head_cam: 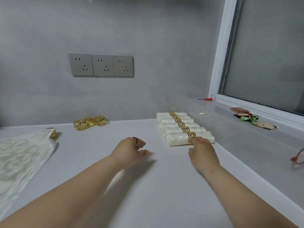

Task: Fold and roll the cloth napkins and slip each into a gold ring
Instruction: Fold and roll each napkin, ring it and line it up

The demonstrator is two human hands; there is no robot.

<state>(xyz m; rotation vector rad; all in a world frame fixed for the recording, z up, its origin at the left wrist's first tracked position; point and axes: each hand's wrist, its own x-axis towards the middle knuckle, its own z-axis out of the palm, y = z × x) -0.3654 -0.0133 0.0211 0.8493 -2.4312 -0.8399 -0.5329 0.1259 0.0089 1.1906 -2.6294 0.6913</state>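
While the right hand (203, 153) has its fingers stretched out fairly straight, tips touching the front edge of the nearest roll (177, 137), the left hand (131, 148) hovers just over the white table (148, 195) with fingers loosely curled, holding nothing. That roll sits at the near end of a tidy row of six rolled napkins (166, 120) on the right side of the table, each one already inside a gold ring (191, 135), all side by side and touching. Three loose rings (89, 122) are bunched by the back wall. The flat napkins (21, 155) lie stacked at the left edge, with one more ring (53, 133) tucked against their far corner. Wall sockets (101, 65) sit above, and there's some keys (248, 118) on the sill.
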